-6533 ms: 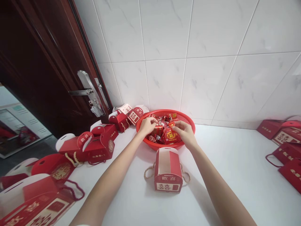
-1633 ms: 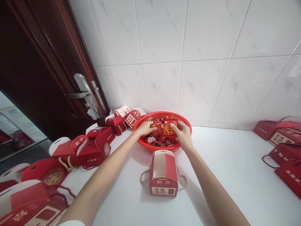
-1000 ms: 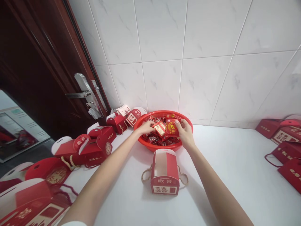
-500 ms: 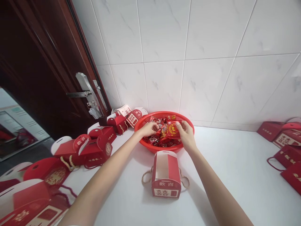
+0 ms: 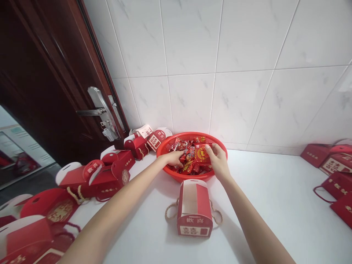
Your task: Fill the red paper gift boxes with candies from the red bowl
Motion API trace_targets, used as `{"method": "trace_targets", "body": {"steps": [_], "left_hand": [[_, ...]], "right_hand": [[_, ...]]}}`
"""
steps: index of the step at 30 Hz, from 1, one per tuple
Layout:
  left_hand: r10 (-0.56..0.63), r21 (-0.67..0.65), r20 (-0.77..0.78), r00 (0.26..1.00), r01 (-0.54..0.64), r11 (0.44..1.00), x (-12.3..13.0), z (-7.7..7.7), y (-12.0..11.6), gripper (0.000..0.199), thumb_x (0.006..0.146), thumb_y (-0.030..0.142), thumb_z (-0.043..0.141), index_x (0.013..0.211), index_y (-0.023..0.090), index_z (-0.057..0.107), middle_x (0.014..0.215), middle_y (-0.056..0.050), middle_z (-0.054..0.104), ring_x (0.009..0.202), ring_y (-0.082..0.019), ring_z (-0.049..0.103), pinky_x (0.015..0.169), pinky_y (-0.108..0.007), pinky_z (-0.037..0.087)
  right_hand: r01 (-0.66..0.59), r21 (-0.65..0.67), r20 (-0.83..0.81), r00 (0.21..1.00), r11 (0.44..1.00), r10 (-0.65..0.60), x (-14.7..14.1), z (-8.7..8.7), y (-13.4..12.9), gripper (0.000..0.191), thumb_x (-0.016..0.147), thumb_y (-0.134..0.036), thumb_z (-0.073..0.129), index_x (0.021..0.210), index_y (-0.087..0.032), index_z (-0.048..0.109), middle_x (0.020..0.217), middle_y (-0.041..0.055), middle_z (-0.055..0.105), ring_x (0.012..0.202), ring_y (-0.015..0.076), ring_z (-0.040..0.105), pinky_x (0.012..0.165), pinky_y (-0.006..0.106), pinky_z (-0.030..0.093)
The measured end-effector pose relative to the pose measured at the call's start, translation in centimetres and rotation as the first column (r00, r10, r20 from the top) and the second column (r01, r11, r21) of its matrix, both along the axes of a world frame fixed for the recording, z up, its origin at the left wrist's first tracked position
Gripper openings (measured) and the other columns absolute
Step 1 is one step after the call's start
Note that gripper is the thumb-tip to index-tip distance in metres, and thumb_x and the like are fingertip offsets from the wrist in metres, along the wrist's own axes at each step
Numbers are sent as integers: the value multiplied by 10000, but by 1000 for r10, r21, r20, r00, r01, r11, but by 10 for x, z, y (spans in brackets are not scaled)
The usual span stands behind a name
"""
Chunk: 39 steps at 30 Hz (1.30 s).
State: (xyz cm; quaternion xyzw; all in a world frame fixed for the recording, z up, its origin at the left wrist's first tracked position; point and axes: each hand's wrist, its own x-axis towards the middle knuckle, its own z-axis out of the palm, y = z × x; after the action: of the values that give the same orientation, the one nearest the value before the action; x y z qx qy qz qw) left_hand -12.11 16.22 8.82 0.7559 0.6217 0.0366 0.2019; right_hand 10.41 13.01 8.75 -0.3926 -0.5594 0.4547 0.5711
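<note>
A red plastic basket [image 5: 176,176] filled with small wrapped candies [image 5: 189,154] stands by the wall. Over its right side, my right hand [image 5: 219,161] pinches a red packet with gold print [image 5: 201,154] by its right edge. My left hand [image 5: 173,158] reaches in over the left rim, its thumb and fingers apart against the candies; its fingertips are partly hidden among the wrappers. In front of the basket, nearest to me, a red and white gift box [image 5: 194,209] with rope handles sits upright with its top open.
Several red gift boxes [image 5: 112,181] line the left side, running back to the tiled wall [image 5: 189,102]. More red boxes [image 5: 334,176] stand at the right edge. A dark door [image 5: 63,73] with a metal handle [image 5: 103,112] is at the left. The white tabletop [image 5: 264,190] lies underneath.
My left hand has gone lower into the candies, with its fingers spreading from a closer curl. My right hand still holds the red packet, now slightly lower. The view has shifted slightly.
</note>
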Motion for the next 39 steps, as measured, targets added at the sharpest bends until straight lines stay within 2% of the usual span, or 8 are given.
{"method": "trace_targets", "body": {"steps": [3,7,10,13,19,30,36,39], "left_hand": [[9,-30,33,999,-8,1000,-2,-2,3,590,619,300,788,1187,208,660,1251,-58,713,1117,-271,656,827,-243,499],[-8,-80,32,999,11,997,-4,-3,5,330,611,268,758,925,173,718,891,-19,754,839,-225,684,651,-234,480],[-39,-66,154,987,49,997,-4,-3,5,204,624,223,718,820,169,719,730,9,711,719,-188,659,600,-226,468],[-20,-18,351,936,28,999,-3,0,2,254,639,226,724,883,159,749,819,-14,746,770,-193,676,665,-243,513],[-38,158,693,720,-100,982,-1,6,0,386,665,286,805,1024,158,751,1128,-76,751,1098,-258,660,1001,-388,497],[-12,127,783,622,-140,982,-3,6,0,478,684,332,810,1112,159,683,1186,-91,699,1130,-252,632,951,-389,514],[-116,180,816,567,-58,982,-3,11,-5,281,647,304,766,876,158,694,1091,-71,718,1056,-235,651,940,-376,505],[-161,258,810,563,-96,961,-3,11,-5,172,657,301,716,760,168,682,989,-46,727,998,-221,662,941,-368,501]], "right_hand": [[-24,-2,-24,999,1000,24,0,0,0,470,771,-675,641,895,-223,609,961,62,704,849,245,657,644,333,530],[-27,13,-39,999,1000,28,-1,-1,2,464,767,-667,651,898,-224,613,947,55,693,877,245,649,702,345,534],[-24,35,-28,999,999,25,-1,-2,3,440,788,-650,643,886,-222,616,917,51,687,873,241,640,734,357,529],[-21,48,-37,999,999,23,-1,-2,3,425,799,-638,644,889,-224,619,899,45,689,849,236,638,734,361,529],[11,60,-97,995,998,-6,-1,-1,2,384,817,-610,636,856,-229,606,838,30,673,803,227,633,730,364,531],[36,66,-65,997,997,-32,-1,-1,2,370,830,-610,618,835,-241,582,838,33,671,787,227,624,725,370,527],[14,55,-82,997,998,-9,0,0,2,395,808,-622,633,845,-231,590,871,44,689,841,240,650,762,381,534],[0,24,-76,997,1000,2,0,0,3,436,784,-647,646,880,-225,595,879,53,713,876,260,677,756,380,540]]}}
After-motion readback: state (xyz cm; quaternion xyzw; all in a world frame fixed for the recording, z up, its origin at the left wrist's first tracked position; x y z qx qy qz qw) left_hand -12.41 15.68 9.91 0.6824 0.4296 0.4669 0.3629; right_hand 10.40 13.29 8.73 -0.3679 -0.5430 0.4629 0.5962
